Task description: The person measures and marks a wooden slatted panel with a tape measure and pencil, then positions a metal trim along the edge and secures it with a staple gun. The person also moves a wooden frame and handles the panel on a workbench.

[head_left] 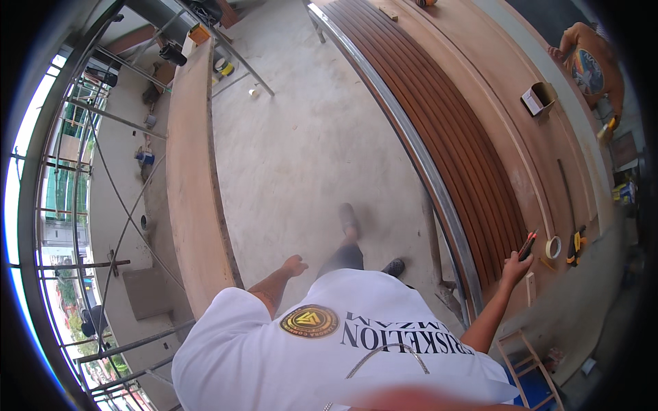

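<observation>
My right hand [513,268] is closed round a slim dark hand tool [527,248] with an orange-red tip; its exact kind is too small to tell. It hangs at the near end of a row of long reddish-brown wooden strips [439,116]. A tape roll [553,247] and a tool with a yellow-and-black handle [576,245] lie on the boards just right of it. My left hand [295,266] is held out low over the concrete floor, its fingers loosely curled with nothing visible in them. A long plank [192,164] runs to its left.
A metal bar [401,120] borders the strips. An open carton [539,99] sits on the bench. Beyond it, another person [593,65] holds a yellow-handled brush [606,129]. Scaffold poles [123,123] line the left side. A small wooden ladder [528,366] stands at lower right.
</observation>
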Demonstrator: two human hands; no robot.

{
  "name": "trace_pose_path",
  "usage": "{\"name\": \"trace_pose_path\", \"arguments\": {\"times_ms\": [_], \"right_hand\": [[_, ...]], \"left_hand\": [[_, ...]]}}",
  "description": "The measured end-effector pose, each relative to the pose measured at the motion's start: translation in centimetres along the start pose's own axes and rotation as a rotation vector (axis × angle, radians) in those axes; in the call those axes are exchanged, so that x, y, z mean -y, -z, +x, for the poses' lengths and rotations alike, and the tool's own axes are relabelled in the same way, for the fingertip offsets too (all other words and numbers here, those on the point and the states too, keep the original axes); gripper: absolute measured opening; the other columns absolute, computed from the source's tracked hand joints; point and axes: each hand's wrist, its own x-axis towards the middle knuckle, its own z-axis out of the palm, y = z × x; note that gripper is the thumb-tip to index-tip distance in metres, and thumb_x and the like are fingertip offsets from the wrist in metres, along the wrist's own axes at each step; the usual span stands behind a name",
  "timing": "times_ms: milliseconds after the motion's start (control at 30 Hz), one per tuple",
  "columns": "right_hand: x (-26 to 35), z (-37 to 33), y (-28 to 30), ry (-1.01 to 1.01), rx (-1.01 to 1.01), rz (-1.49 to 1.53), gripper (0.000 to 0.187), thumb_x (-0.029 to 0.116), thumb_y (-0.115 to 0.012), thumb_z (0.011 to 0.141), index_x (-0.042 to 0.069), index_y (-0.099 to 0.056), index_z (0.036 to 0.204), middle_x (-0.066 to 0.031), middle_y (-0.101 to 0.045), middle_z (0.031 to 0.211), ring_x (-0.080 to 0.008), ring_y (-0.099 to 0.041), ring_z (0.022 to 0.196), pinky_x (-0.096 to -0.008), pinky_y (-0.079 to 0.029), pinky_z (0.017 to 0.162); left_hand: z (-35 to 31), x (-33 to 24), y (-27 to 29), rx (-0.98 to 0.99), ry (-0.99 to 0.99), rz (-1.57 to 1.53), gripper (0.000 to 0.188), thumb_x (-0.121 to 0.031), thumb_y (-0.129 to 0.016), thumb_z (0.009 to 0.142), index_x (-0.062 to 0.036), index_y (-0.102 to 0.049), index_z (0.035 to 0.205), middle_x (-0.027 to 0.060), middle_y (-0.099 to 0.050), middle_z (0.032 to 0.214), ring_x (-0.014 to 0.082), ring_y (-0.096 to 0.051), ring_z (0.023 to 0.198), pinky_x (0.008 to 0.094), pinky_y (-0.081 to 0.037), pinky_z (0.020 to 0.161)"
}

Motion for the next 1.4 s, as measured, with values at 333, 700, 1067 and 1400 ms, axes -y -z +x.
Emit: {"name": "trace_pose_path", "arguments": {"times_ms": [333, 700, 1067, 1400], "right_hand": [[19.8, -5.2, -18.8, 0.032, 0.228, 0.186, 0.027, 0.019, -0.065, 0.097, -0.001, -0.06, 0.114, -0.0044, -0.059, 0.095, -0.0135, -0.055, 0.07, -0.0302, -0.046, 0.062], [34.9, -9.1, -35.0, 0.328, 0.41, -0.186, 0.028, 0.018, -0.067, 0.095, -0.002, -0.058, 0.112, -0.0195, -0.065, 0.095, -0.037, -0.067, 0.09, -0.0474, -0.051, 0.083], [44.5, -1.9, -51.1, 0.085, 0.392, 0.338, 0.027, 0.02, -0.067, 0.099, -0.002, -0.064, 0.114, -0.0087, -0.065, 0.092, -0.0176, -0.063, 0.081, -0.0364, -0.052, 0.075], [47.1, -5.2, -48.7, -0.241, -0.28, 0.696, 0.028, 0.029, -0.057, 0.106, 0.002, -0.059, 0.111, -0.0015, -0.059, 0.082, -0.0093, -0.061, 0.062, -0.0283, -0.05, 0.056]], "left_hand": [[14.6, -4.7, 14.7, 0.014, -0.238, -0.014, 0.062, -0.038, -0.075, 0.088, 0.0021, -0.063, 0.134, 0.0225, -0.074, 0.117, 0.0337, -0.068, 0.116, 0.0404, -0.053, 0.102], [23.1, -31.7, 42.9, -0.381, -0.663, -0.293, 0.048, -0.027, -0.069, 0.092, -0.0035, -0.063, 0.134, 0.0223, -0.071, 0.121, 0.033, -0.069, 0.112, 0.0415, -0.055, 0.097], [21.8, -56.4, 54.0, -0.208, -1.463, 0.466, 0.035, -0.011, -0.066, 0.092, -0.0105, -0.067, 0.127, 0.0102, -0.067, 0.119, 0.0311, -0.062, 0.116, 0.0433, -0.051, 0.1], [21.8, -70.4, 49.5, 0.512, -2.084, 1.146, 0.043, -0.007, -0.066, 0.088, -0.0077, -0.064, 0.13, 0.0153, -0.064, 0.124, 0.0367, -0.061, 0.119, 0.048, -0.049, 0.102]]}}
